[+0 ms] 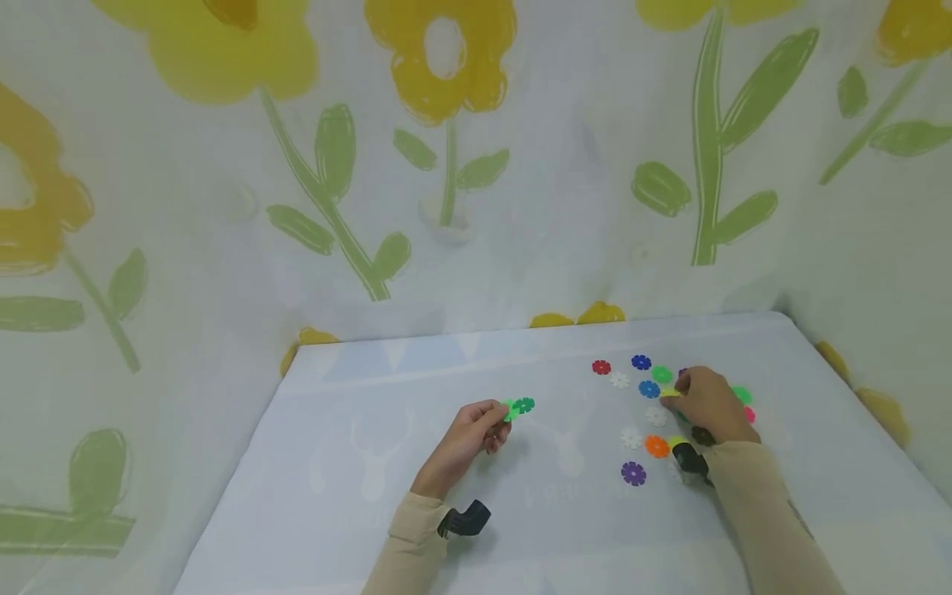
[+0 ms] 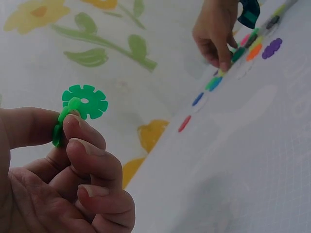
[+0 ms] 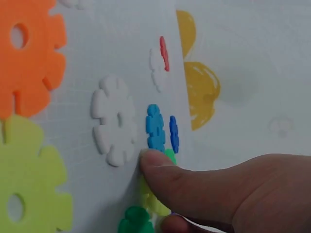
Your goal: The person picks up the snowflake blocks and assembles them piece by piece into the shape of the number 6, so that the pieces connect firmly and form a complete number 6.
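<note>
My left hand (image 1: 468, 434) pinches a light green notched disc (image 1: 511, 411) between thumb and fingers, raised above the table. Slotted into it is a darker green notched disc (image 2: 85, 102), which sticks out past the fingertips. Over on the right, my right hand (image 1: 706, 401) reaches down among the scattered discs. Its thumb and a finger pinch a yellow notched disc (image 3: 154, 201), partly hidden by the thumb. Close to that thumb lie a light blue disc (image 3: 155, 127), a white disc (image 3: 115, 121) and a green disc (image 3: 136, 221).
Several more flower-shaped discs lie flat around the right hand, among them a red disc (image 1: 601, 367), an orange disc (image 1: 657, 446) and a purple disc (image 1: 634, 473). The white table (image 1: 335, 463) ends at the back against a flower-printed curtain (image 1: 535, 207).
</note>
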Motion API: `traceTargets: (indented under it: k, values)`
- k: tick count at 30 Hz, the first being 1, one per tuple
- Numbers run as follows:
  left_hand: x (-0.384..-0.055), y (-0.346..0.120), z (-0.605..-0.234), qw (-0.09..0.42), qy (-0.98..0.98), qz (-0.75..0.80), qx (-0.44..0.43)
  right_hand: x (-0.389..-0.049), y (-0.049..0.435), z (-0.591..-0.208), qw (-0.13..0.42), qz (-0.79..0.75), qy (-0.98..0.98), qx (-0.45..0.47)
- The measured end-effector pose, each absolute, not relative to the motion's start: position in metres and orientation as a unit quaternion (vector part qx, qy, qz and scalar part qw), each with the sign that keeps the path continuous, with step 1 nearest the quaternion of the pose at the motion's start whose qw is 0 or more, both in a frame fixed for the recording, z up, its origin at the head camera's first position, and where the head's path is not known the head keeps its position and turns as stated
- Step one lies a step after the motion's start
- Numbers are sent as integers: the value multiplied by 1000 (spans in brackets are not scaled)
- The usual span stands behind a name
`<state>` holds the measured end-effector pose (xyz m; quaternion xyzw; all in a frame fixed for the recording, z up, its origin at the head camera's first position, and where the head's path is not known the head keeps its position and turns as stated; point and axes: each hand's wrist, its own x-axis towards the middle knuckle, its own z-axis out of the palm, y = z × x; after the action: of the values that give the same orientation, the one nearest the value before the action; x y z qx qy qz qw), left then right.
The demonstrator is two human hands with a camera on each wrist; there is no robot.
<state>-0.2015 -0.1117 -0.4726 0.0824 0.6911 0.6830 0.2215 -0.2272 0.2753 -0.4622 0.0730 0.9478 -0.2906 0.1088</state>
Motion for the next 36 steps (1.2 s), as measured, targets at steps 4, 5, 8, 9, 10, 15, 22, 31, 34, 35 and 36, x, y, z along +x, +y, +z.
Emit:
traceTargets:
  k: [4, 5, 8, 9, 10, 15, 22, 31, 34, 35, 36]
  values:
    - [-200, -111, -474, 223, 692, 682, 87, -227, 271, -458, 95, -314, 943, 61]
    - [-200, -111, -474, 222, 691, 682, 89, -226, 268, -457, 86, -324, 941, 54]
    - [-199, -110, -474, 221, 693, 681, 88, -224, 257, -452, 70, -357, 931, 22]
    - [-198, -111, -474, 221, 694, 680, 87, -223, 252, -451, 70, -370, 926, 13]
    - [-198, -111, -474, 221, 695, 679, 86, -221, 246, -450, 72, -383, 921, 4]
    - [-197, -111, -474, 221, 697, 677, 88, -218, 215, -445, 77, -455, 887, -26]
    - [-199, -109, -470, 218, 696, 677, 97, -213, 183, -435, 61, -527, 847, -36]
    - [-199, -107, -470, 213, 700, 675, 96, -203, 154, -435, 56, -562, 825, -32]
    - [-198, -106, -470, 211, 701, 675, 97, -200, 146, -435, 53, -564, 823, -40]
    - [-198, -106, -470, 211, 701, 675, 96, -199, 143, -435, 52, -565, 822, -42]
    - [-198, -106, -470, 211, 701, 675, 96, -199, 141, -435, 52, -566, 821, -44]
